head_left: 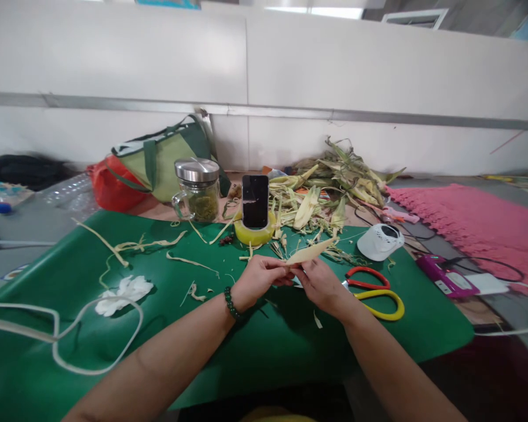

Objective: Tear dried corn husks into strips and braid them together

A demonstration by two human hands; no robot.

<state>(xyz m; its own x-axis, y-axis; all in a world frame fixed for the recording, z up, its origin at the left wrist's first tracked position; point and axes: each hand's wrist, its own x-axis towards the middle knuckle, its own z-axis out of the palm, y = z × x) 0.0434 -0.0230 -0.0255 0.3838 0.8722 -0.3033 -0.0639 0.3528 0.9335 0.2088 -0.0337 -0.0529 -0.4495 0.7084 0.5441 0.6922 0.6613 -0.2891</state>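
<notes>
A pale, pointed piece of corn husk (310,252) is pinched between my two hands over the green mat (193,351). My left hand (261,280), with a green bead bracelet at the wrist, closes on its lower end. Fingers of my right hand (319,284) meet the left ones there and grip the same husk. A thin thread runs from near the husk toward a white spool (379,241) at the right. Scissors (374,290) with one red and one yellow handle lie beside my right hand, their blades partly hidden under it.
A phone (255,201) stands in a yellow tape roll (255,234). Behind lie a heap of corn husks (347,176), a glass jar (198,196) and a green bag (167,164). White cord (55,328) and a white flower-like piece (125,295) lie left; a purple power strip (449,276) and pink cloth (479,223) right.
</notes>
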